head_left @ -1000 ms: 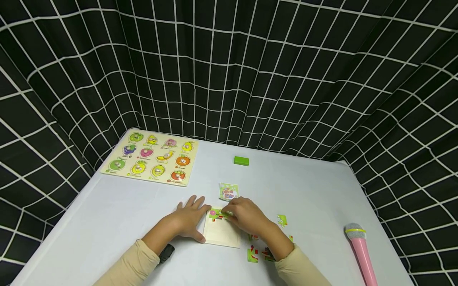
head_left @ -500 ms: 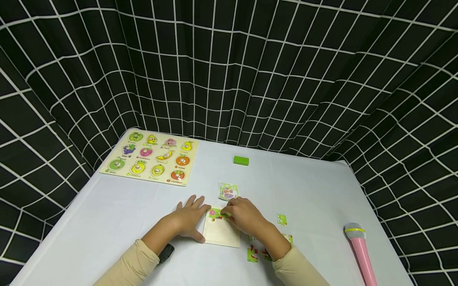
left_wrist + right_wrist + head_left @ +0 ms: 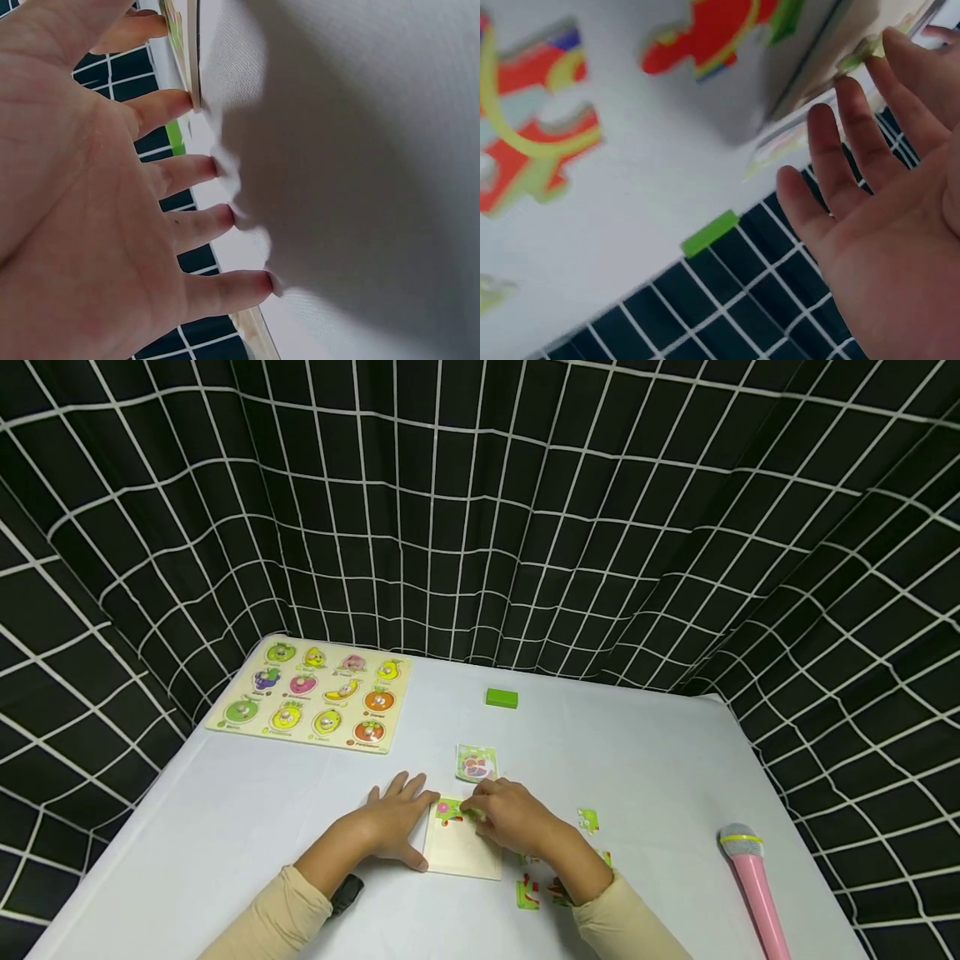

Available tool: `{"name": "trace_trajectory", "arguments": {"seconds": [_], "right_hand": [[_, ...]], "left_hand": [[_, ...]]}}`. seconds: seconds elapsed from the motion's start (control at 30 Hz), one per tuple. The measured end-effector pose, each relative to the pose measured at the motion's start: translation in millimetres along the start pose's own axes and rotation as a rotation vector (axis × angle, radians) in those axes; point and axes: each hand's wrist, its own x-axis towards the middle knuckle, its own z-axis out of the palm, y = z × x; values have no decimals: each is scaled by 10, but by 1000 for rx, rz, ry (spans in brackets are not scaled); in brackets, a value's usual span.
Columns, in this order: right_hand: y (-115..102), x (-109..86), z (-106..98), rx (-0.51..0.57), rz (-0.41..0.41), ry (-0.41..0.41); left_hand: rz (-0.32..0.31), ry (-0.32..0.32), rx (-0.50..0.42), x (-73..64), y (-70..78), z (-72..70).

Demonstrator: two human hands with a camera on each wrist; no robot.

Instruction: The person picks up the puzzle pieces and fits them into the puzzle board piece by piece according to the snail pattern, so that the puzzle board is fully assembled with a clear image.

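A square wooden puzzle tray (image 3: 461, 853) lies in front of me in the head view. A green puzzle piece with a pink spot (image 3: 445, 810) sits in its upper left corner. My left hand (image 3: 390, 827) is spread flat along the tray's left side, thumb and forefinger at its edge; the left wrist view shows fingertips on the white cloth. At the tray's top right, my right hand (image 3: 513, 814) pinches a greenish puzzle piece (image 3: 859, 54) between thumb and forefinger, mostly hidden by the fingers. Loose puzzle pieces (image 3: 527, 893) lie to the right, some partly under the forearm.
A small picture card (image 3: 476, 762) lies just beyond the tray, with a green block (image 3: 502, 697) farther back. The fruit knob puzzle board (image 3: 358, 718) is at the far left. A pink toy microphone (image 3: 757, 893) lies at the right. Black gridded curtain (image 3: 465, 527) surrounds the table.
The head view has shifted slightly. My right hand stays at the tray's top edge with small finger movements over the piece. The left hand has not moved.
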Motion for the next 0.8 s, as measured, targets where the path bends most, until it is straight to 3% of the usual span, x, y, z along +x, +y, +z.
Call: {"name": "trace_trajectory", "arguments": {"seconds": [0.23, 0.43, 0.6, 0.8], "right_hand": [[103, -143, -51, 83, 38, 21], [315, -365, -114, 132, 103, 56], [527, -576, -136, 149, 194, 108], [729, -812, -127, 127, 262, 115]], "left_hand": [[3, 9, -9, 16, -5, 28], [3, 12, -20, 25, -17, 43], [3, 13, -25, 21, -8, 37], [2, 11, -20, -8, 3, 7]]}}
